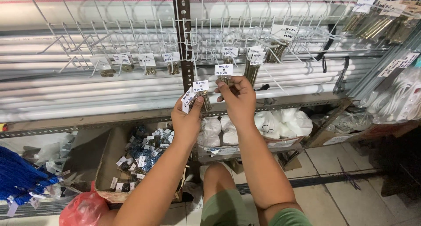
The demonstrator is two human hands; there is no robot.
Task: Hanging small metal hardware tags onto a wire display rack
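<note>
White pipes point(87, 83) lie behind a wire rack point(131, 33) w/ small white paper tags point(147, 59); cardboard box point(107, 164) of tagged packets below. Left hand point(187, 121) pinches a bolt packet point(202, 99) w/ white tag; right hand point(239, 99) grips another hanging packet point(224, 79), hands near but apart.

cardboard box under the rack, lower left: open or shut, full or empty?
Open and partly filled. The cardboard box has no lid across the top, and small bagged hardware packets with white tags lie piled inside; bare cardboard shows on its left side.
</note>
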